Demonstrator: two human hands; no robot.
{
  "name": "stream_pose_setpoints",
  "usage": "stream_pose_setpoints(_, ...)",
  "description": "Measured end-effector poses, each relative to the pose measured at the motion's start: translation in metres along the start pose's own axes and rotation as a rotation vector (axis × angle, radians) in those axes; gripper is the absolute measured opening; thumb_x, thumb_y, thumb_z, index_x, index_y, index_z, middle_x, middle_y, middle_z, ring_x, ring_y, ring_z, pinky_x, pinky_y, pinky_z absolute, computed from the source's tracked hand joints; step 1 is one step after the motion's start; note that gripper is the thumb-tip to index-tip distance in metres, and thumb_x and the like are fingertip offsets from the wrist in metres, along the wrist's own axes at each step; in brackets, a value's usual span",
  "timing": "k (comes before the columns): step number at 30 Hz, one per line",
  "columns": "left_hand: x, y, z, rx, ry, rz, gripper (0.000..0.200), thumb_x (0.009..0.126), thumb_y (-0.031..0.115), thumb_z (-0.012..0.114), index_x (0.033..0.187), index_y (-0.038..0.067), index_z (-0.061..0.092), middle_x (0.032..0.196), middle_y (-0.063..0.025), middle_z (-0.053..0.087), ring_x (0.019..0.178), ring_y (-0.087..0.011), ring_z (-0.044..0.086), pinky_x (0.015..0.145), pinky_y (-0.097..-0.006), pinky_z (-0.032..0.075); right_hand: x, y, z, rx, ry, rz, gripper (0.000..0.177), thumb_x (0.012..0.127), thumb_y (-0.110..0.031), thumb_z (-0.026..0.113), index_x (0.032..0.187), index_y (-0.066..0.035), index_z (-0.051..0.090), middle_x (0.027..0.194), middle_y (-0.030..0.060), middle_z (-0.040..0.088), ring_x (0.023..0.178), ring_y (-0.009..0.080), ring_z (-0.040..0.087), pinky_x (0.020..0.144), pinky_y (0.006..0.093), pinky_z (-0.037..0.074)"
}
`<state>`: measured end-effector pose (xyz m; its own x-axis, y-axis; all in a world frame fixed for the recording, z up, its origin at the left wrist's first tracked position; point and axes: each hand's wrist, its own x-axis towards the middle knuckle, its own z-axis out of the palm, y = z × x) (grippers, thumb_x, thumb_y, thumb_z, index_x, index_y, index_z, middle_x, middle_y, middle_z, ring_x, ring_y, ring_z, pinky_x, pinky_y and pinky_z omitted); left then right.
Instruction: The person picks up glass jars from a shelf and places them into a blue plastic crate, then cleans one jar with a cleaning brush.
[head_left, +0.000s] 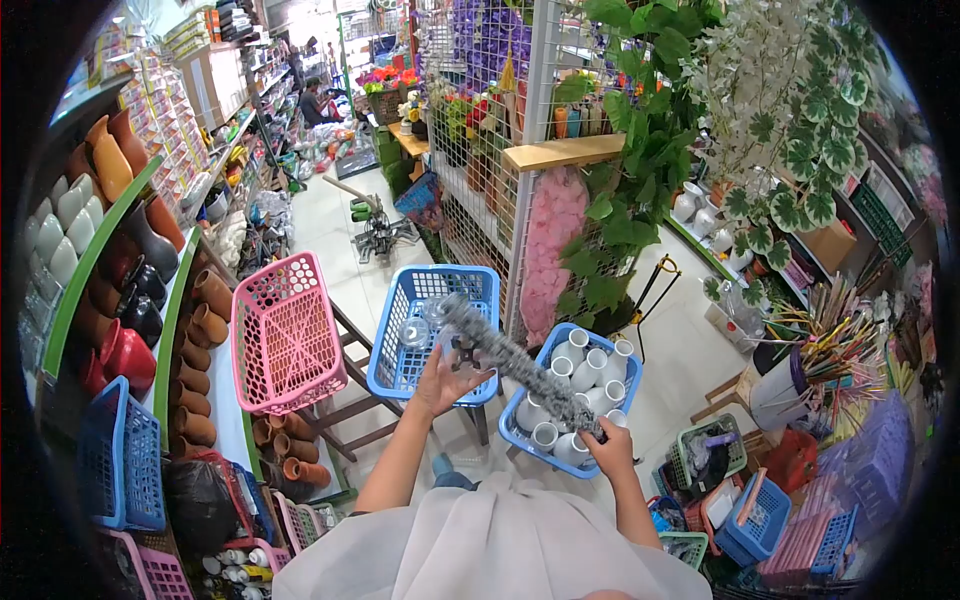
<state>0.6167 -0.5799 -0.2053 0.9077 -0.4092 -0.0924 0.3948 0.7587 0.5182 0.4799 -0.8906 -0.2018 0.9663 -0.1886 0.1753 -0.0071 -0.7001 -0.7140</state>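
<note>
My right hand [610, 448] is closed around the lower end of a fluffy grey duster [530, 370]. The duster slants up and left, its far end over a blue plastic basket [483, 283]. My left hand [440, 385] is under that far end, fingers curved around what looks like a clear glass vessel [462, 350]; its outline is hard to make out. Inside the basket lies another clear glass piece [413, 333]. Below the duster, a second blue basket [510, 425] holds several white vases [590, 370], mouths up.
A pink basket [240, 345] stands left beside shelves of clay pots [205, 325]. Ahead is a white wire grid [470, 190] with artificial flowers and hanging leaves [640, 170]. Baskets and a bucket of sticks [780, 395] crowd the right. A person [315, 103] sits far back.
</note>
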Motion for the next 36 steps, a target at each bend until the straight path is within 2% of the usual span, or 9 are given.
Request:
stream_pose_setpoints(2, 0.004, -0.001, 0.002, 0.089, -0.153, -0.04, 0.09, 0.081, 0.07, 0.051, 0.145, 0.009, 0.033, 0.141, -0.0189, 0.042, 0.131, -0.037, 0.04, 0.109, -0.0539, 0.032, 0.002, 0.001, -0.002, -0.026, -0.012, 0.068, 0.036, 0.074, -0.036, 0.075, 0.086, -0.004, 0.065, 0.074, 0.0197, 0.064, 0.065, 0.0343, 0.062, 0.059, 0.0411, 0.046)
stream_pose_setpoints(7, 0.008, 0.003, -0.007, -0.125, -0.092, -0.069, 0.083, 0.083, 0.068, 0.05, 0.144, 0.014, 0.037, 0.138, -0.0169, 0.045, 0.122, -0.0324, 0.047, 0.101, -0.049, 0.039, -0.001, 0.006, -0.002, -0.004, -0.073, 0.122, 0.035, 0.076, -0.036, 0.074, 0.083, -0.003, 0.066, 0.071, 0.0183, 0.064, 0.063, 0.0334, 0.061, 0.059, 0.0403, 0.046)
stream_pose_setpoints(10, 0.013, 0.006, -0.006, -0.239, -0.187, -0.032, 0.079, 0.082, 0.067, 0.051, 0.143, 0.017, 0.039, 0.136, -0.0157, 0.047, 0.118, -0.0312, 0.049, 0.097, -0.0471, 0.04, -0.003, 0.013, 0.004, 0.082, -0.026, 0.071, 0.036, 0.076, -0.036, 0.074, 0.082, -0.002, 0.065, 0.068, 0.0176, 0.063, 0.06, 0.0326, 0.061, 0.057, 0.0401, 0.045)
stream_pose_setpoints(13, 0.011, 0.009, 0.005, -0.275, -0.095, 0.035, 0.075, 0.082, 0.063, 0.056, 0.142, 0.021, 0.041, 0.134, -0.0146, 0.049, 0.115, -0.03, 0.05, 0.096, -0.0465, 0.041, -0.005, 0.013, 0.009, 0.034, -0.05, 0.107, 0.036, 0.075, -0.035, 0.075, 0.082, -0.001, 0.064, 0.068, 0.0178, 0.063, 0.06, 0.0326, 0.06, 0.057, 0.0401, 0.045)
stream_pose_setpoints(18, 0.007, 0.008, 0.014, -0.335, -0.018, 0.11, 0.07, 0.079, 0.048, 0.067, 0.141, 0.028, 0.041, 0.138, -0.0122, 0.045, 0.123, -0.0309, 0.046, 0.102, -0.0518, 0.039, -0.006, 0.022, 0.017, 0.082, -0.002, 0.056, 0.036, 0.074, -0.033, 0.076, 0.081, -0.001, 0.062, 0.068, 0.0187, 0.063, 0.061, 0.0341, 0.061, 0.057, 0.0413, 0.045)
stream_pose_setpoints(24, 0.004, 0.01, 0.02, -0.147, -0.12, 0.142, 0.075, 0.075, 0.042, 0.071, 0.141, 0.028, 0.039, 0.138, -0.0092, 0.044, 0.126, -0.0304, 0.045, 0.107, -0.055, 0.035, -0.011, 0.009, 0.02, 0.013, 0.061, 0.011, 0.036, 0.074, -0.033, 0.076, 0.082, -0.001, 0.061, 0.069, 0.0195, 0.063, 0.062, 0.0368, 0.062, 0.057, 0.0426, 0.046)
stream_pose_setpoints(31, 0.012, 0.007, 0.017, -0.017, -0.121, 0.221, 0.08, 0.077, 0.044, 0.073, 0.144, 0.026, 0.033, 0.139, -0.0077, 0.043, 0.127, -0.0305, 0.043, 0.106, -0.0538, 0.036, -0.024, 0.017, 0.043, 0.051, 0.07, -0.009, 0.036, 0.075, -0.034, 0.075, 0.083, -0.002, 0.061, 0.07, 0.0197, 0.063, 0.064, 0.0367, 0.063, 0.057, 0.0425, 0.046)
stream_pose_setpoints(33, 0.018, 0.008, 0.01, 0.005, -0.11, 0.232, 0.087, 0.075, 0.049, 0.075, 0.145, 0.026, 0.028, 0.139, -0.0092, 0.04, 0.129, -0.0321, 0.04, 0.105, -0.053, 0.038, -0.027, 0.025, 0.046, 0.082, 0.081, -0.16, 0.036, 0.075, -0.033, 0.075, 0.082, -0.001, 0.06, 0.071, 0.0203, 0.063, 0.064, 0.0371, 0.062, 0.057, 0.043, 0.046)
stream_pose_setpoints(36, 0.017, 0.007, 0.0, -0.076, -0.138, 0.198, 0.073, 0.078, 0.041, 0.076, 0.138, 0.023, 0.038, 0.138, -0.0088, 0.043, 0.128, -0.0312, 0.043, 0.103, -0.0513, 0.041, -0.022, 0.033, 0.042, -0.008, 0.065, -0.053, 0.034, 0.073, -0.032, 0.075, 0.083, -0.002, 0.061, 0.071, 0.0202, 0.063, 0.065, 0.0366, 0.063, 0.058, 0.0428, 0.046)
